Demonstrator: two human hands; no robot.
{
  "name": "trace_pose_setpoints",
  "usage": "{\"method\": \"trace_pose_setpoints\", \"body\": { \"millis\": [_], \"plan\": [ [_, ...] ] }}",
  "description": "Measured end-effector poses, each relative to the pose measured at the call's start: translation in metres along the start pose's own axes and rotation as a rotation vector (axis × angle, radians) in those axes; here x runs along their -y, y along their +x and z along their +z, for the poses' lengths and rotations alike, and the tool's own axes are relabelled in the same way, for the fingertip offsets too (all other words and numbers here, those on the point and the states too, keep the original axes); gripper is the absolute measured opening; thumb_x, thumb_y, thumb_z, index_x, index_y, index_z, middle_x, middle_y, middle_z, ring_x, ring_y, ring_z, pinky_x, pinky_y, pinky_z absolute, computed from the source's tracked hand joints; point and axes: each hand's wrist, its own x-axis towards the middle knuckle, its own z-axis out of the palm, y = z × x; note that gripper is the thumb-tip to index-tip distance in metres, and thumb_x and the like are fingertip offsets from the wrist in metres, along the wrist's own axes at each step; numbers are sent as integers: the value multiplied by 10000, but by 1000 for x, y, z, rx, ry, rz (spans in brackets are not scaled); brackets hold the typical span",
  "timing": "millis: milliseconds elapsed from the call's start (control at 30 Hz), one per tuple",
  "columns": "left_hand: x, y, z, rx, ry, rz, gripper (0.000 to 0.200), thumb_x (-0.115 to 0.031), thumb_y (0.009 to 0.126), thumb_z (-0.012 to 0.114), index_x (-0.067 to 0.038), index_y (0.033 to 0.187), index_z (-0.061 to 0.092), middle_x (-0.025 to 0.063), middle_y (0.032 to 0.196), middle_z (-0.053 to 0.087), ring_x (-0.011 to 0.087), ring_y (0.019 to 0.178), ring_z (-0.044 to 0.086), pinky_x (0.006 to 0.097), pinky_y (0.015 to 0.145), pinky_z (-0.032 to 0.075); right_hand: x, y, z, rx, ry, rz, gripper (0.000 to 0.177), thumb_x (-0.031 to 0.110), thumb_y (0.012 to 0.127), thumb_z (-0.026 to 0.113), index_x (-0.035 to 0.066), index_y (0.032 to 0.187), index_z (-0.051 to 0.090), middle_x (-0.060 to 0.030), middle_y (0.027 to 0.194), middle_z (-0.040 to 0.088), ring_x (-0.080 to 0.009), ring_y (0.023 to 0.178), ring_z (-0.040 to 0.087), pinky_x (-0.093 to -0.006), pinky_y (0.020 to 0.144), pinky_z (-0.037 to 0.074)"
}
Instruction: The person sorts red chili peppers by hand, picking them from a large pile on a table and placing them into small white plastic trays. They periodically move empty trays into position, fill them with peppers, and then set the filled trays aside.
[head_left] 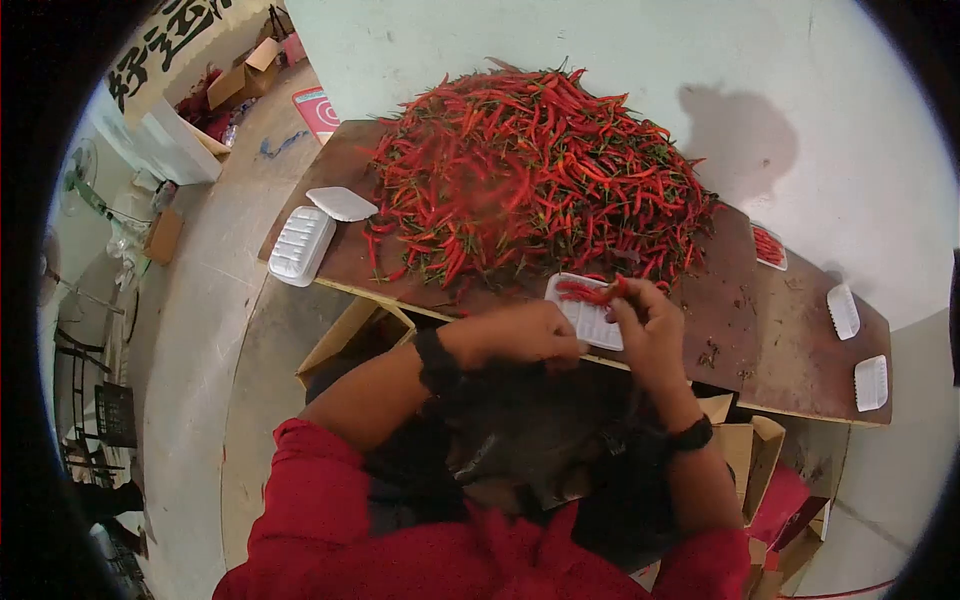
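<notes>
The brown tabletop spans the middle of the frame, and a great heap of red chilies with green stems covers its upper centre. The left forearm rises from the lower left, slanting up and right out of a red sleeve; the right forearm climbs from the lower right, tilting up and left. Each wrist wears a black band.

At the centre, the left hand is loosely curled, knuckles up, close by the left edge of a white tray; its fingertips are blurred, so I cannot tell whether it grips anything. The right hand, right of centre, is bent at the fingers and pinches a few loose chilies between thumb and fingers over that tray.

Large black characters on the upper-left wall read 好运, with the next one cut off. A stack of white trays sits at the tabletop's left end. The smaller red-and-white sign, upper left, is too small to read.
</notes>
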Motion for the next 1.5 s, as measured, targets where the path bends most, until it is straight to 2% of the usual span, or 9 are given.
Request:
{"method": "trace_pose_setpoints", "body": {
  "millis": [100, 167, 267, 333, 600, 967, 1167, 1267, 1500],
  "plan": [
    [-1, -2, 3, 133, -176, -11, 209, -231, 804, 636, -26, 796, 675, 88, 755, 648, 137, 715, 606, 304, 630, 470, -22, 11, -22, 20, -229, -3, 204, 68, 787, 615, 20, 984, 634, -166, 889, 653, -280, 773, 639, -353, 693, 501],
    [11, 8, 6, -392, 158, 246, 179, -212, 784, 639, -46, 842, 670, 115, 786, 641, 222, 720, 617, 348, 636, 471, -29, 10, -26, 47, -352, -24, 216, 67, 782, 606, 25, 992, 632, -186, 921, 645, -326, 802, 636, -382, 701, 503],
    [13, 17, 5, -594, 177, 263, 195, -200, 774, 639, -67, 916, 648, 122, 850, 622, 291, 775, 605, 385, 682, 474, -33, 10, -21, 149, -736, -95, 219, 71, 765, 577, 19, 972, 626, -185, 929, 634, -370, 830, 615, -423, 713, 501],
    [17, 26, 9, -597, 228, 323, 206, -194, 773, 640, -73, 940, 632, 118, 876, 608, 297, 799, 598, 388, 697, 474, -36, 12, -14, 322, -899, -54, 219, 76, 754, 544, 25, 950, 626, -164, 894, 634, -358, 828, 621, -443, 709, 502],
    [23, 50, 26, -564, 400, 456, 163, -141, 776, 612, -92, 931, 607, 125, 924, 579, 333, 843, 577, 415, 727, 479, -43, 9, -9, 286, -871, -178, 156, 97, 749, 528, 43, 836, 646, -156, 873, 634, -327, 819, 630, -433, 688, 510],
    [31, 62, 27, -563, 528, 243, 326, -150, 769, 588, -190, 1091, 612, 106, 873, 585, 328, 817, 596, 441, 690, 485, -61, 15, 0, 212, -828, -81, 146, 142, 724, 634, 41, 829, 628, -142, 830, 607, -331, 808, 611, -428, 702, 497],
    [28, 59, 25, -670, 530, 291, 114, -148, 744, 585, -94, 842, 611, 107, 796, 565, 334, 726, 595, 457, 617, 473, -68, 16, 4, 171, -806, -173, 164, 160, 718, 639, 43, 832, 627, -137, 834, 610, -332, 810, 613, -428, 694, 499],
    [34, 61, 23, -600, 558, 260, 303, -167, 756, 611, -178, 1059, 613, 100, 842, 575, 328, 782, 590, 431, 660, 487, -65, 18, 5, 205, -875, -136, 165, 163, 722, 637, 47, 839, 631, -135, 843, 610, -330, 819, 612, -425, 701, 499],
    [38, 65, 25, -633, 594, 283, 244, -172, 747, 623, -136, 988, 609, 101, 810, 562, 328, 750, 586, 438, 631, 479, -61, 19, 3, 198, -874, -86, 187, 174, 719, 655, 56, 863, 635, -130, 865, 617, -327, 824, 615, -430, 695, 500]
  ]
}}
